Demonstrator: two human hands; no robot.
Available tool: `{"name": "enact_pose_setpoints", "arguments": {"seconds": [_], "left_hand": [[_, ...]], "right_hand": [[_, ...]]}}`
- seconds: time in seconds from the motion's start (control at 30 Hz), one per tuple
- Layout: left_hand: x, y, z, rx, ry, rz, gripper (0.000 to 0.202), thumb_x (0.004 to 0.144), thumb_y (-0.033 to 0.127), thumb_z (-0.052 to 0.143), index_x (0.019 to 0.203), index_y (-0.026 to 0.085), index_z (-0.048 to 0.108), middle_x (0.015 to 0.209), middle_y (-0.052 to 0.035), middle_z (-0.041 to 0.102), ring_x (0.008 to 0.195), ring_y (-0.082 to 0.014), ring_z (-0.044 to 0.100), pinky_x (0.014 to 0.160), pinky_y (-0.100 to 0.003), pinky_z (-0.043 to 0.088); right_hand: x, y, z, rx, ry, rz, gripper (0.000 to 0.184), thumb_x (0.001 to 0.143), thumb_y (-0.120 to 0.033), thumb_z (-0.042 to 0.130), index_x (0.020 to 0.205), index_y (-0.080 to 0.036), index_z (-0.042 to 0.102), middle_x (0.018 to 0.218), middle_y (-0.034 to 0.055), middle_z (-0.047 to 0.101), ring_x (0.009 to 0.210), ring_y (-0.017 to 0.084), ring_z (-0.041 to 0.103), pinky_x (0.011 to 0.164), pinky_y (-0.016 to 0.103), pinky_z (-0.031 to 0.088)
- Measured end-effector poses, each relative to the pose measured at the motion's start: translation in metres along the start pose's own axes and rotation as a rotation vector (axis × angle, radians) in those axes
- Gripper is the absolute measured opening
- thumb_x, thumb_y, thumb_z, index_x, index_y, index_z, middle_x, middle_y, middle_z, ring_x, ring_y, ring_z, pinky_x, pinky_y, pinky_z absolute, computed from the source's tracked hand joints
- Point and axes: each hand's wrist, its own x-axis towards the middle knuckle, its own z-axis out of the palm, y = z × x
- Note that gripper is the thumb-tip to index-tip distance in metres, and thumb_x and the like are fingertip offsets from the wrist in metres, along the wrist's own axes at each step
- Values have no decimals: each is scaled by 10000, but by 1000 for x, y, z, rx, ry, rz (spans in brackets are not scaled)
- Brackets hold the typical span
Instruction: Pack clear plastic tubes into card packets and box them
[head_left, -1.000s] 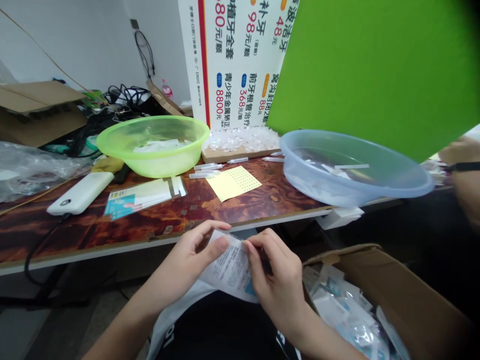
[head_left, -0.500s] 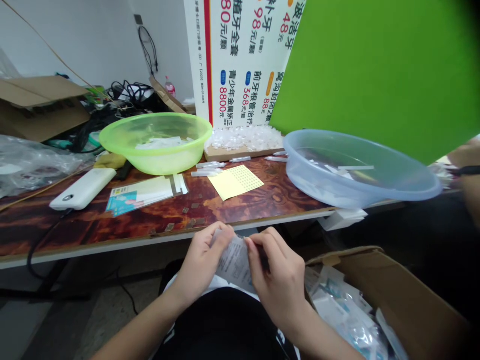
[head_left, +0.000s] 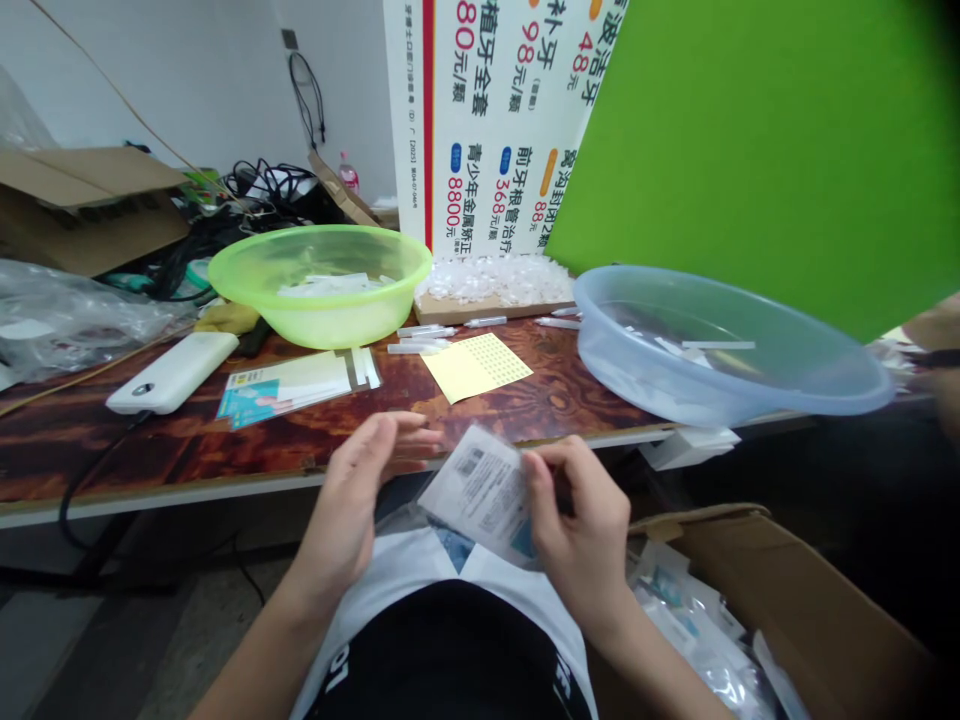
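Observation:
Over my lap, my right hand (head_left: 581,530) pinches the right edge of a small clear plastic packet (head_left: 481,488) with a printed card and a barcode inside. My left hand (head_left: 364,475) is off the packet, to its left, with fingers stretched out and nothing held. On the table beyond lie a yellow sticker sheet (head_left: 477,367) and a clear bag of printed cards (head_left: 300,382). White tubes (head_left: 420,346) rest just behind the sticker sheet.
A green basin (head_left: 322,320) and a blue basin (head_left: 675,385) hold white pieces. Clear plastic bits (head_left: 495,278) sit on cardboard at the back. A cardboard box (head_left: 817,600) of packets stands low at right. A white power bank (head_left: 174,372) lies left. Another person's arm shows at far right.
My left hand has let go of the packet and moved left, its fingers opening. My right hand now holds the packet alone, tilted and more exposed to view.

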Motion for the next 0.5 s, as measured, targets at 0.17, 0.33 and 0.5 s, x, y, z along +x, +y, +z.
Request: {"name": "enact_pose_setpoints", "arguments": {"seconds": [0.17, 0.33, 0.5], "left_hand": [[-3, 4, -11, 186, -177, 15, 290, 885, 487, 632, 947, 211, 691, 940, -28, 720, 872, -169, 642, 776, -244, 482], [1, 19, 0, 355, -298, 29, 236, 839, 431, 705, 974, 239, 689, 946, -2, 713, 879, -170, 636, 782, -252, 466], [7, 27, 12, 415, -426, -3, 183, 846, 379, 690, 839, 196, 697, 755, 22, 650, 702, -122, 567, 648, -215, 424]], "right_hand": [[2, 1, -2, 3, 33, 41, 157, 949, -129, 532, 800, -177, 543, 701, -12, 508, 589, 105, 492, 544, 227, 382], [-1, -10, 0, -3, -5, -115, 126, 923, -54, 536, 866, -165, 555, 734, 15, 530, 624, 122, 513, 568, 239, 410], [-4, -16, 0, -3, -29, -175, 128, 902, -22, 549, 881, -146, 570, 733, 39, 555, 620, 131, 524, 562, 248, 420]]}}
